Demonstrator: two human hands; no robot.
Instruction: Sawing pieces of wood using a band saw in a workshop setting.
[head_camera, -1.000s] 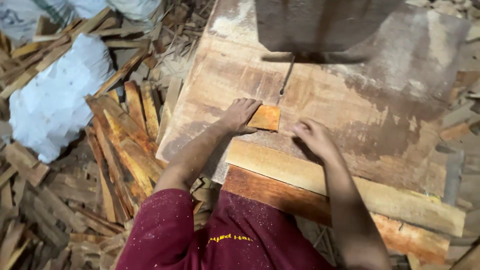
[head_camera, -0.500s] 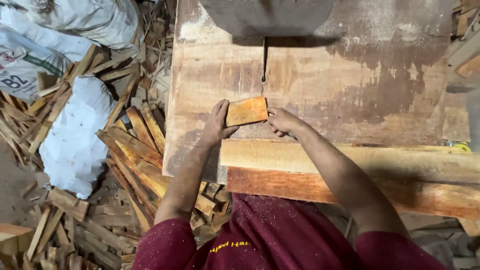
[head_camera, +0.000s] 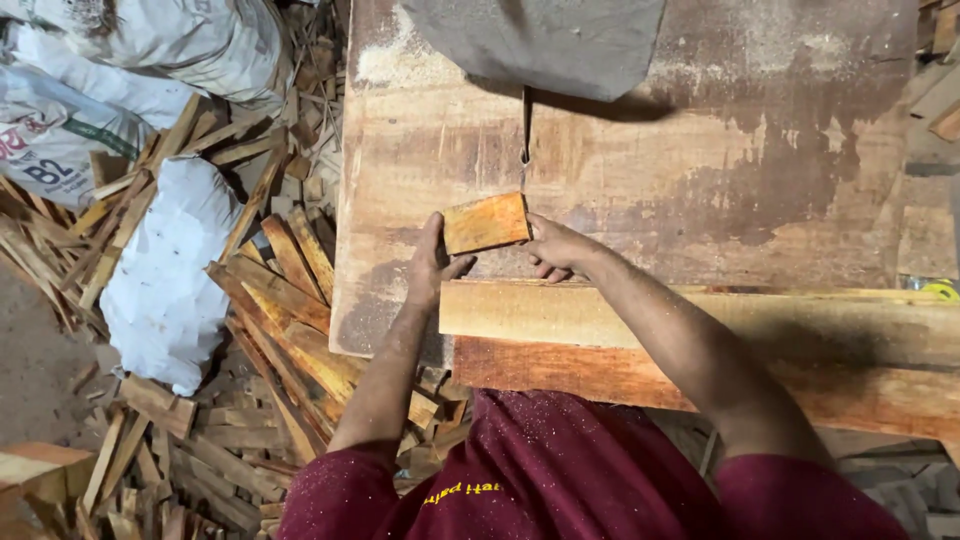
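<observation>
Sawdust is lying thick over the bench (head_camera: 760, 190) where the person is working a small orange block of wood (head_camera: 486, 222) between two bare hands. The left hand (head_camera: 432, 262) is pressing its flat palm and thumb against the block's near left end; the right hand (head_camera: 556, 246) is pinching the far right end with curled fingers. So each grip is closing narrowly on the same single block, holding it flat on the bench top, seemingly to keep it from twisting. The block is sitting just beyond both hands, directly in line with the thin saw blade (head_camera: 526, 125) that is coming down out of a grey guard (head_camera: 540, 40) further ahead. The block's front edge is standing near the blade but apart from it, as far as I can tell, and the fingers are staying to either side of that line, apparently to keep clear of the cut.

Just behind the hands, toward the person's red shirt (head_camera: 560, 470), two long planks (head_camera: 700, 320) are resting side by side across the bench edge, one pale, one darker. Off beyond the left hand, the floor is carrying a heap of offcuts (head_camera: 280, 290), too many to count, and at least three white sacks (head_camera: 160, 280).
</observation>
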